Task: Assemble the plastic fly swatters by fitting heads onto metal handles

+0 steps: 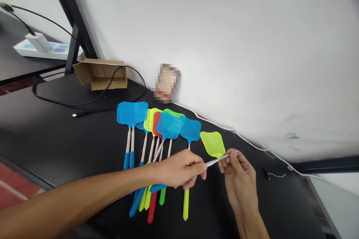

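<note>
My left hand [182,168] is closed around a fly swatter handle, whose thin silver rod [215,161] points right. A blue grip [157,188] below my left wrist lines up with that rod. The fingertips of my right hand [238,171] pinch the rod's far end. Just behind them is a yellow-green swatter head [213,143]; its neck meets my right fingers, and I cannot tell whether it is joined to anything. Left of it, several fly swatters lie side by side and overlapping, with blue heads [132,113], a red head [157,123] and others; my left forearm covers some of their handles.
An open cardboard box [109,76] stands at the back left, with a black cable [70,104] looped before it. A blurred-out object [167,82] leans against the white wall [224,44]. A white cable [215,124] runs along the back of the black table [84,138]. A power strip [58,50] sits far left.
</note>
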